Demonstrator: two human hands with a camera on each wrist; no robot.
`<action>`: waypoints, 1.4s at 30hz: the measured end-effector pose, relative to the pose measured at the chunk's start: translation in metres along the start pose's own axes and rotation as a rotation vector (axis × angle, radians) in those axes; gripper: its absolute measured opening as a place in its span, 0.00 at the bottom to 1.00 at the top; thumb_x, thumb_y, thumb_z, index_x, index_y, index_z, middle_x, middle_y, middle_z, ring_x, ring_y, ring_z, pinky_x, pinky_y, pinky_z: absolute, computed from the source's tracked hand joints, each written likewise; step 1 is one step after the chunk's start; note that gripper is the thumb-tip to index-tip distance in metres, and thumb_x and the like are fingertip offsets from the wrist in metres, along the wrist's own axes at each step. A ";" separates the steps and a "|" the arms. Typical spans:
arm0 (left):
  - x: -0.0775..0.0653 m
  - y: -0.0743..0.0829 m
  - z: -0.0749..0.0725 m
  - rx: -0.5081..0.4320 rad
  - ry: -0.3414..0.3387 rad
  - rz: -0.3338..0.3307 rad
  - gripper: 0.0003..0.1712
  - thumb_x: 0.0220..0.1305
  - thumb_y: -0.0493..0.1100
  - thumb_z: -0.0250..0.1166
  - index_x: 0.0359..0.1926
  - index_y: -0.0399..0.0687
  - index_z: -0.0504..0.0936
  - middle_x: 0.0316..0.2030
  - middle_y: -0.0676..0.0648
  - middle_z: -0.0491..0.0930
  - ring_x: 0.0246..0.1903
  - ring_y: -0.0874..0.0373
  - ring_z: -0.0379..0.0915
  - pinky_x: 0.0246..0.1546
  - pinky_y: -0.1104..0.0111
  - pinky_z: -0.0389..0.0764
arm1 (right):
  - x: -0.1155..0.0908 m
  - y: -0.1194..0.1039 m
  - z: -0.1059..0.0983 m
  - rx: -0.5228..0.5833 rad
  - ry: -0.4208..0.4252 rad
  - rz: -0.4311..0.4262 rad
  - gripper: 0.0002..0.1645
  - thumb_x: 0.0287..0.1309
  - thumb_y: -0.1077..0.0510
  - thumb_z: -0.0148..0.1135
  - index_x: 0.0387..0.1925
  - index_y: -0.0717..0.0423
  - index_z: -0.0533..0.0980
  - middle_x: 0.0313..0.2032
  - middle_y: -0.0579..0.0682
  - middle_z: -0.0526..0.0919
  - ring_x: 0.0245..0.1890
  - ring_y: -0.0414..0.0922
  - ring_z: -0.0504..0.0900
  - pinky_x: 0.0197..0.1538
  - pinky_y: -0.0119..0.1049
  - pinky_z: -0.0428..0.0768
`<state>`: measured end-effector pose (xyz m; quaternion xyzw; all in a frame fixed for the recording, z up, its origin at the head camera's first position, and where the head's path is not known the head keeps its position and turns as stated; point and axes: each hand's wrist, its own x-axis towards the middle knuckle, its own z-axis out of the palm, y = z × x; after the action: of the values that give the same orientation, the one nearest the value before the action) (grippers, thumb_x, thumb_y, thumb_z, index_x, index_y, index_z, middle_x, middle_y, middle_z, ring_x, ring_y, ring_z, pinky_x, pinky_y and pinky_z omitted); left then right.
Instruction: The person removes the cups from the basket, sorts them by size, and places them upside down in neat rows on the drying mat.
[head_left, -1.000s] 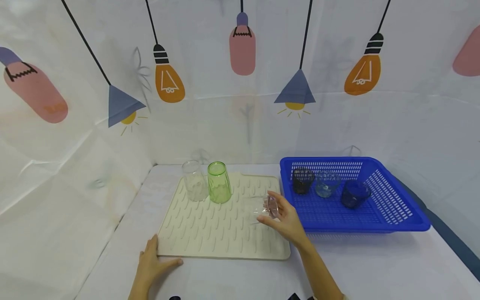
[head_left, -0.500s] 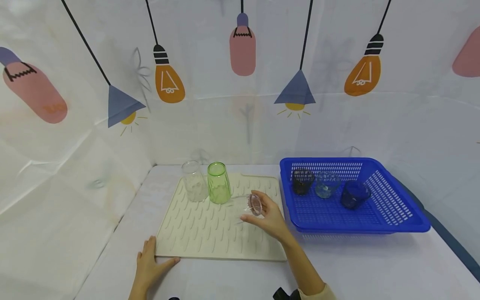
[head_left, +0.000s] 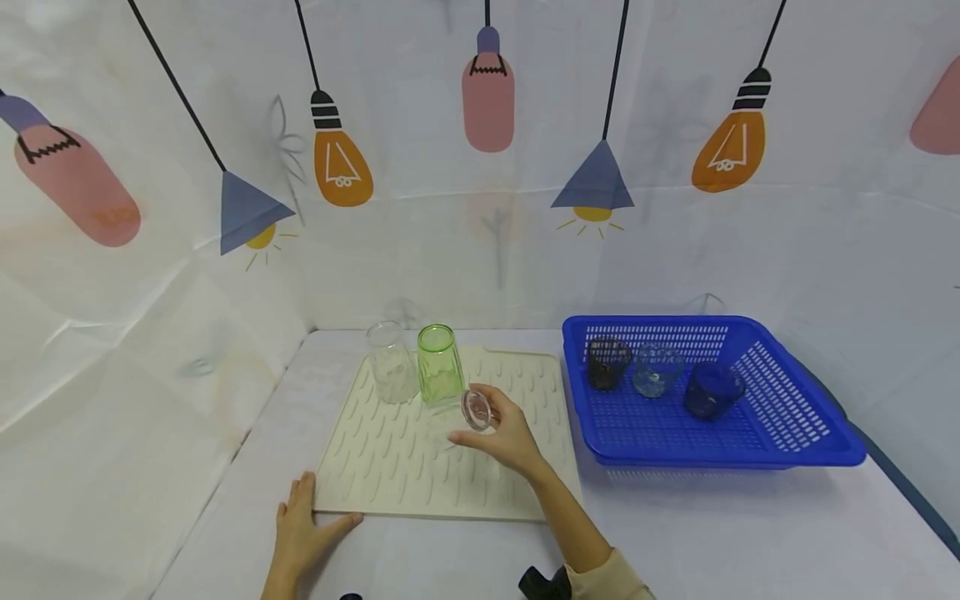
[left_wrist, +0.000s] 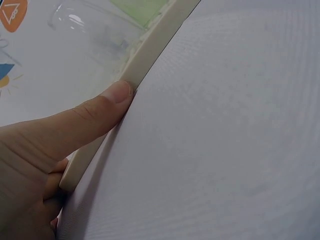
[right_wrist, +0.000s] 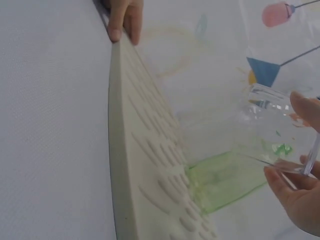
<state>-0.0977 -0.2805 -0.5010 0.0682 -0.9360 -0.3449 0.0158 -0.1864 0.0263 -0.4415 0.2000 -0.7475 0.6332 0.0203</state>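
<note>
In the head view my right hand [head_left: 504, 433] holds a clear drinking glass [head_left: 476, 410] by thumb and fingers, tipped on its side above the drying mat [head_left: 420, 475]. Its thick round base faces right, and its see-through body fades against the mat. Just behind it stand a green glass [head_left: 440, 367] and a tall clear glass [head_left: 392, 364], both on the mat. My left hand [head_left: 300, 533] rests at the mat's front left corner, fingers straight along the left side, thumb against the front edge. The left wrist view shows this thumb [left_wrist: 90, 117] on the cream edge.
A blue plastic basket [head_left: 720, 454] stands right of the mat. Inside are a dark tumbler [head_left: 607, 364], a clear tumbler [head_left: 657, 371] and a dark blue tumbler [head_left: 712, 390]. A white sheet printed with lamps hangs behind the white-covered table [head_left: 720, 533].
My right hand has carried the clear glass left across the mat, from near the basket to close by the green glass. The left hand stays at the mat's corner.
</note>
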 end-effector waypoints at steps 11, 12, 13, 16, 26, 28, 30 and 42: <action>-0.002 -0.001 0.000 0.008 0.010 0.017 0.63 0.45 0.51 0.74 0.65 0.16 0.45 0.64 0.18 0.44 0.66 0.25 0.36 0.62 0.35 0.35 | 0.012 0.006 0.031 -0.062 -0.039 -0.019 0.46 0.41 0.52 0.77 0.62 0.59 0.67 0.58 0.55 0.74 0.57 0.51 0.74 0.56 0.49 0.75; -0.002 -0.001 0.000 0.007 0.010 0.015 0.63 0.45 0.51 0.74 0.65 0.16 0.45 0.64 0.18 0.44 0.66 0.25 0.35 0.63 0.35 0.35 | 0.014 0.006 0.034 -0.058 -0.046 -0.021 0.45 0.41 0.53 0.76 0.62 0.59 0.67 0.57 0.55 0.75 0.57 0.51 0.74 0.56 0.49 0.76; -0.002 -0.001 0.000 0.009 0.013 0.017 0.63 0.45 0.52 0.74 0.65 0.16 0.45 0.64 0.18 0.44 0.66 0.25 0.36 0.63 0.35 0.35 | 0.016 0.005 0.037 -0.055 -0.052 -0.023 0.45 0.41 0.53 0.76 0.62 0.60 0.67 0.57 0.56 0.75 0.56 0.51 0.74 0.56 0.48 0.76; -0.001 -0.001 0.000 0.007 0.021 0.022 0.63 0.45 0.52 0.74 0.65 0.17 0.46 0.64 0.18 0.44 0.66 0.25 0.36 0.63 0.35 0.35 | 0.022 0.006 0.047 -0.040 -0.060 -0.034 0.45 0.42 0.56 0.76 0.61 0.63 0.66 0.56 0.57 0.75 0.55 0.52 0.75 0.55 0.47 0.76; -0.003 0.001 -0.001 -0.010 0.033 0.043 0.62 0.45 0.51 0.74 0.64 0.15 0.47 0.64 0.17 0.45 0.65 0.23 0.37 0.62 0.34 0.36 | 0.033 0.010 0.084 -0.051 -0.047 -0.039 0.44 0.40 0.55 0.77 0.60 0.61 0.68 0.55 0.56 0.76 0.53 0.48 0.77 0.53 0.36 0.78; -0.003 0.001 -0.001 -0.008 0.035 0.044 0.62 0.44 0.51 0.74 0.64 0.15 0.47 0.64 0.17 0.45 0.65 0.23 0.37 0.62 0.34 0.37 | 0.034 0.012 0.093 -0.062 -0.048 -0.057 0.44 0.39 0.55 0.77 0.59 0.62 0.68 0.55 0.56 0.77 0.53 0.48 0.77 0.52 0.35 0.78; -0.003 0.001 -0.001 -0.006 0.031 0.040 0.62 0.45 0.51 0.74 0.64 0.15 0.47 0.64 0.17 0.45 0.65 0.23 0.37 0.62 0.34 0.36 | 0.035 0.015 0.101 -0.073 -0.050 -0.073 0.45 0.39 0.54 0.78 0.59 0.62 0.68 0.54 0.56 0.77 0.52 0.47 0.77 0.51 0.34 0.78; -0.003 -0.001 0.000 -0.006 0.028 0.047 0.63 0.45 0.52 0.73 0.64 0.16 0.47 0.64 0.18 0.45 0.65 0.24 0.37 0.62 0.34 0.36 | 0.038 0.028 0.133 -0.234 -0.065 -0.227 0.46 0.41 0.53 0.77 0.59 0.66 0.66 0.55 0.62 0.75 0.55 0.50 0.77 0.55 0.30 0.75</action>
<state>-0.0945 -0.2808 -0.5013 0.0508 -0.9361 -0.3462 0.0371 -0.2003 -0.1081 -0.4830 0.2996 -0.7889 0.5288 0.0908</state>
